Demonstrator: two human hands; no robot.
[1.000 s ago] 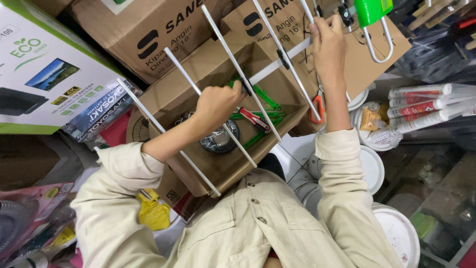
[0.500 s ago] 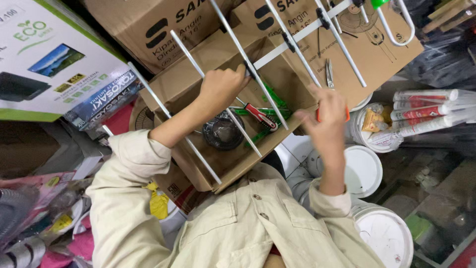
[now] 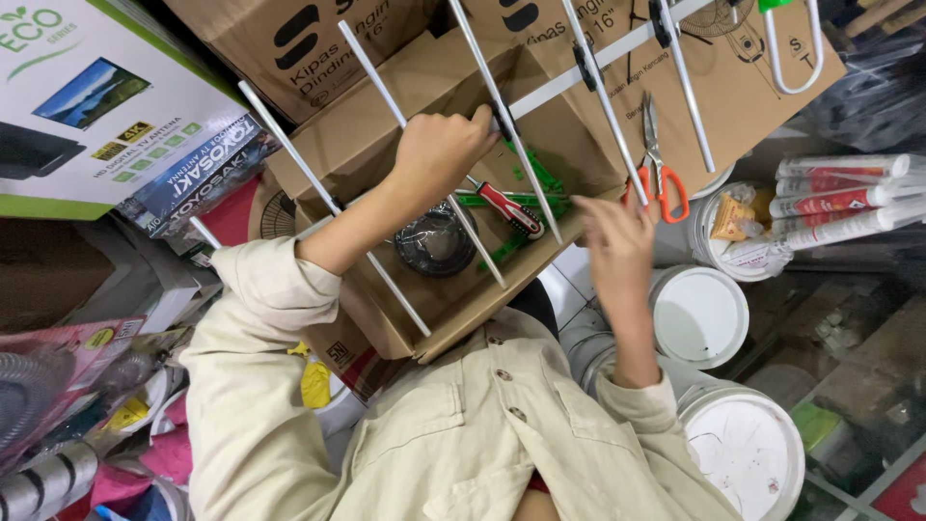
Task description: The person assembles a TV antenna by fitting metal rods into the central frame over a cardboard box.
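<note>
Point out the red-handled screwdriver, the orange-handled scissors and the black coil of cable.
Red-handled screwdriver (image 3: 509,209), head view, on its red handle.
Orange-handled scissors (image 3: 657,180), head view, where the steel blades meet the orange handles.
Black coil of cable (image 3: 436,242), head view, on the coil's windings inside the open box.

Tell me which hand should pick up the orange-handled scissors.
Right, probably: the right hand is open and empty beside the scissors; the left hand grips the antenna.
</note>
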